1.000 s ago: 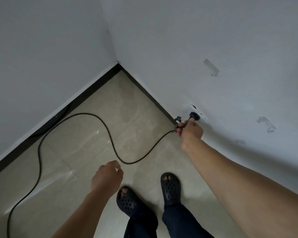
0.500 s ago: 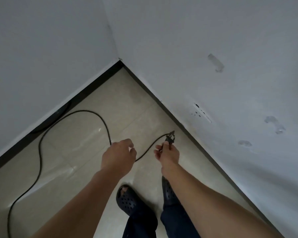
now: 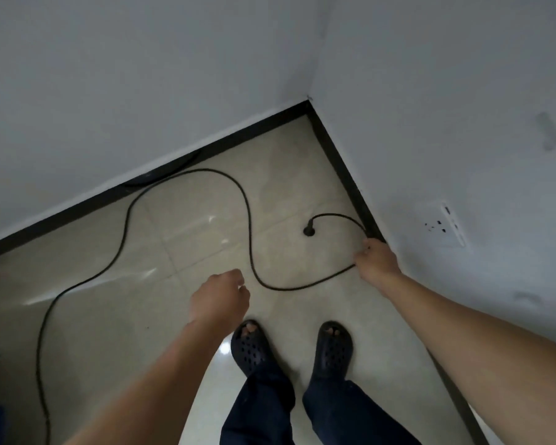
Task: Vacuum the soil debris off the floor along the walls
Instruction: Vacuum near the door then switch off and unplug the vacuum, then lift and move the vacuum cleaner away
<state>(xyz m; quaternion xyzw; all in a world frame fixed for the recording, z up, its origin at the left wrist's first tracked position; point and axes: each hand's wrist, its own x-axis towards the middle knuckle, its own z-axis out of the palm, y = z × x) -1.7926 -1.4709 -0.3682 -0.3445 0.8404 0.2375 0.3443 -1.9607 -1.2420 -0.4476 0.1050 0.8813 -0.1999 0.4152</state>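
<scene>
Beige floor tiles (image 3: 190, 226) meet white walls at a black skirting (image 3: 257, 130), and across them snakes a black cord (image 3: 247, 220), its plug (image 3: 308, 231) lying loose on the tiles, while the right hand (image 3: 376, 261) grips the cord beside the skirting near a wall socket (image 3: 443, 226) and the left hand (image 3: 219, 300) hangs loosely curled, holding nothing.

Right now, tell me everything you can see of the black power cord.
The power cord is thin, black and rubbery-looking. It snakes over the tiled floor from the lower left edge, bends near the dark baseboard, dips in front of the sandals and rises into the right hand, which grips it beside the baseboard. A short arc beyond ends in the plug, down at the tile, not in the wall socket. The left hand does not touch it.
</scene>
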